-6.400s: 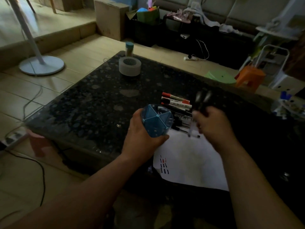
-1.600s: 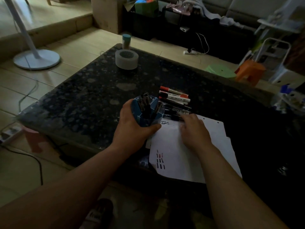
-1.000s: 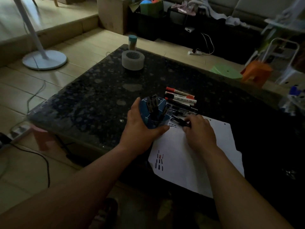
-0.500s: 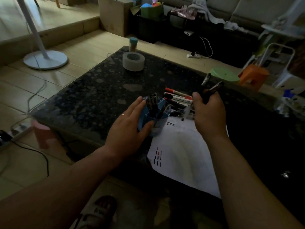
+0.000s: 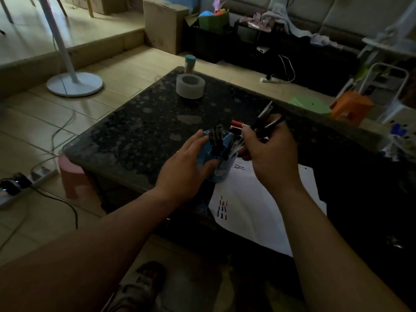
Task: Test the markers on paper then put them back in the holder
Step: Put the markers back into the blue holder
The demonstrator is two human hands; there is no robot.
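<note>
A blue marker holder (image 5: 221, 170) stands on the dark stone table (image 5: 139, 134) with several black markers (image 5: 215, 137) upright in it. My left hand (image 5: 188, 163) wraps its left side, fingers curled round it. My right hand (image 5: 269, 154) grips a bunch of markers (image 5: 265, 119) just right of the holder, their lower ends slanting into its opening. Behind the holder a red-capped marker (image 5: 236, 123) lies on the table. The white paper (image 5: 258, 203) with short test strokes lies under my right wrist.
A roll of tape (image 5: 190, 86) and a small teal-capped bottle (image 5: 189, 64) sit at the table's far corner. A fan stand (image 5: 74, 83) is on the floor to the left. A green stool (image 5: 309, 104) and an orange stool (image 5: 351, 104) stand beyond the table.
My right hand picked a bunch of markers off the table and has now lowered them toward the holder's opening. My left hand stays on the holder.
</note>
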